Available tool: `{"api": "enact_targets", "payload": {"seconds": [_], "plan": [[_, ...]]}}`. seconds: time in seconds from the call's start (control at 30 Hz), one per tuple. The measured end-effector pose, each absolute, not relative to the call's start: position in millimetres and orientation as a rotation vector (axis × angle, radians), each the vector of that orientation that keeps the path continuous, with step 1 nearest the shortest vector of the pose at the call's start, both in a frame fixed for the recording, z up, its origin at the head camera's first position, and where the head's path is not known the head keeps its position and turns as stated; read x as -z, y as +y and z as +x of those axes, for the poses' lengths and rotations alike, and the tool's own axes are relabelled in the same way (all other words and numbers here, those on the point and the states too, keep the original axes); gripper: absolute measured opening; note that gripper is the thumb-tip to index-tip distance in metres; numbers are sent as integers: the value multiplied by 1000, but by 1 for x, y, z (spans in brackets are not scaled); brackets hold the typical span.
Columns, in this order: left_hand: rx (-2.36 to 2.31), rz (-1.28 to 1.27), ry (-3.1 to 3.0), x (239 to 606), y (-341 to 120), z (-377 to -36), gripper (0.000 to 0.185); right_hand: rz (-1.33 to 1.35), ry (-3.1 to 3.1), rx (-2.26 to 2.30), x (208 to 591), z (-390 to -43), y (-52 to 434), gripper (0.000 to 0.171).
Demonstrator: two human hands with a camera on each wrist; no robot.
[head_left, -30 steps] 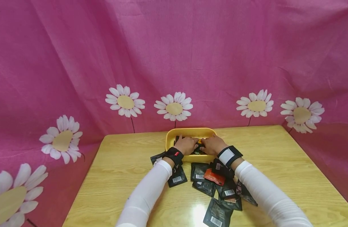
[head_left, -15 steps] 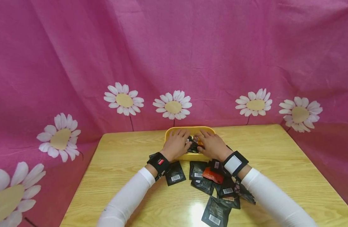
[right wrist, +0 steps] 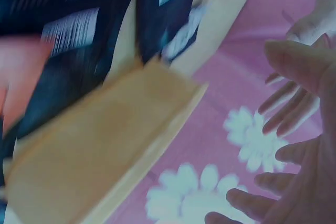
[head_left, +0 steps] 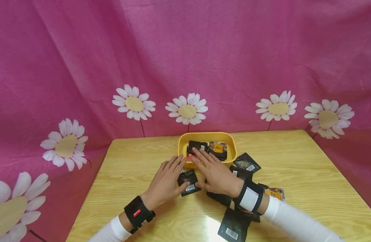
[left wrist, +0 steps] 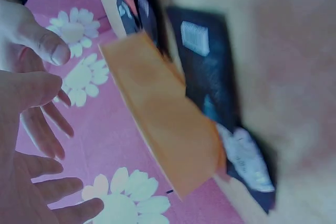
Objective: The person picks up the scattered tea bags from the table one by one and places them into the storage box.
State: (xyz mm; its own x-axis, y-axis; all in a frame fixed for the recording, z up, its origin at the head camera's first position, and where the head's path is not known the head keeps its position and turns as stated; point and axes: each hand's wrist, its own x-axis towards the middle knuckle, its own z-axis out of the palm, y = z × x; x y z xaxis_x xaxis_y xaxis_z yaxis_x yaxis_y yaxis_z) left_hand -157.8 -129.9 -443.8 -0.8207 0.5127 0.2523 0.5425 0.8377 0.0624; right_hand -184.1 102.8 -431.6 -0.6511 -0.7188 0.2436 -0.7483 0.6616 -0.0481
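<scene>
Yellow tray point(head_left: 232, 148) at the far middle of the table point(head_left: 309, 174) now shows its packets point(head_left: 217, 149); both hands have drawn back toward the near side. Left hand point(head_left: 165, 183) and right hand point(head_left: 214, 173) lie flat, fingers spread, holding nothing, over a black packet point(head_left: 188, 183).

The left hand point(left wrist: 23, 145) fills the left edge, fingers spread and straight, holding nothing. A yellow tray point(left wrist: 163, 124) runs diagonally through the blurred frame. A black sachet point(left wrist: 210, 72) with a white barcode lies on the wooden table point(left wrist: 294, 51) just beside the tray. Pink daisy-print cloth point(left wrist: 105, 129) forms the background.
</scene>
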Motion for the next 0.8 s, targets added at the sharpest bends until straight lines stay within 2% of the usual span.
{"api": "enact_targets", "payload": {"seconds": [0.23,0.5,0.8], "plan": [[212,-888,-2953,462,-144,-132,79,1350,-2839,-172,452,-168,91,89],[211,-919,-2915,476,-128,-149,73,1325,-2893,-122,474,-182,79,81],[195,-900,-2968,492,-123,-153,72,1320,-2984,-67,486,-181,73,69]]}}
